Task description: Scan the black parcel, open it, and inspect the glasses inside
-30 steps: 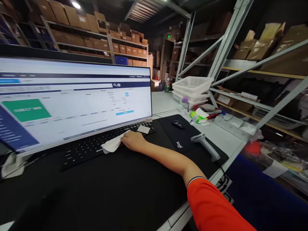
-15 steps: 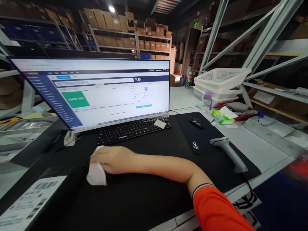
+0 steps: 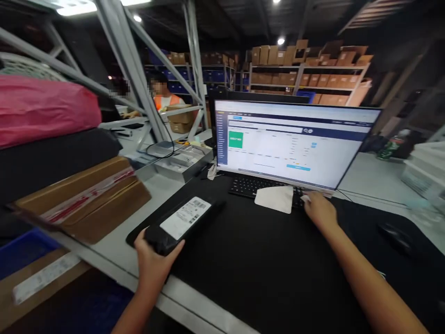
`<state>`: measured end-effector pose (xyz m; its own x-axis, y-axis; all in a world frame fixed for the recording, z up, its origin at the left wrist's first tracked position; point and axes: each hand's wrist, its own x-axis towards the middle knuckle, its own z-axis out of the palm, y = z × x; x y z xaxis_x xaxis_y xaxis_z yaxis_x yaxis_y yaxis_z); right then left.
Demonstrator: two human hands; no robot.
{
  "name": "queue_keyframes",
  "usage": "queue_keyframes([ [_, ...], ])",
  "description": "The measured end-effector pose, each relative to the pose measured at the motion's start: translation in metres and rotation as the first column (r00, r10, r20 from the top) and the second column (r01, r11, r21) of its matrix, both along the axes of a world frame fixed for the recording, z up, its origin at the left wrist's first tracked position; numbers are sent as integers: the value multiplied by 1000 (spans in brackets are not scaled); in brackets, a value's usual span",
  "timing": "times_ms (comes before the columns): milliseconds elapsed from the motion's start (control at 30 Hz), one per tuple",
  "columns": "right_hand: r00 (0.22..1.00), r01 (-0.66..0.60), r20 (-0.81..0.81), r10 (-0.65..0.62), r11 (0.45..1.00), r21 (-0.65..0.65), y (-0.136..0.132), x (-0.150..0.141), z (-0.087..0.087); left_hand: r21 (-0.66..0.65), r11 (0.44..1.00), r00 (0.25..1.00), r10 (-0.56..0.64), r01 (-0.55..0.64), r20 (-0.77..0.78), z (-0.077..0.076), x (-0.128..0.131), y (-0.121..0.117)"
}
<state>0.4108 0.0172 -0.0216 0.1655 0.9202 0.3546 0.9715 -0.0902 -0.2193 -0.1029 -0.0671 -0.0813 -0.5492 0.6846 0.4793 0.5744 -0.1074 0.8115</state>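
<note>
My left hand point(image 3: 156, 255) is closed around the near end of a black parcel point(image 3: 158, 236) with a white printed shipping label point(image 3: 186, 217), at the left side of the black desk mat. My right hand point(image 3: 320, 211) is at the right end of the keyboard point(image 3: 239, 184), its fingers pinched at a small piece of white paper point(image 3: 306, 198). A larger white sheet of paper point(image 3: 276, 199) lies across the keyboard's front edge, just left of that hand.
Behind the keyboard stands a lit monitor point(image 3: 292, 144). A mouse point(image 3: 394, 236) rests at the right. To the left are a taped cardboard box point(image 3: 100, 204), a pink package point(image 3: 48, 109) and grey trays point(image 3: 184, 160). A co-worker point(image 3: 167, 99) is farther back.
The view has swung left. My right hand has let go of the larger white paper, now on the keyboard, and moved right to the small one. My left hand has appeared, gripping the parcel.
</note>
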Motion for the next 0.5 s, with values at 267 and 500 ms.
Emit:
queue_keyframes([
  [267, 992, 125, 3, -126, 977, -173, 5, 81, -38, 122, 988, 981, -67, 90, -180, 9, 2, -14],
  [500, 981, 167, -87, -175, 982, -87, 11, 112, -48, 374, 918, 991, -121, 136, -66, 7, -22, -10],
])
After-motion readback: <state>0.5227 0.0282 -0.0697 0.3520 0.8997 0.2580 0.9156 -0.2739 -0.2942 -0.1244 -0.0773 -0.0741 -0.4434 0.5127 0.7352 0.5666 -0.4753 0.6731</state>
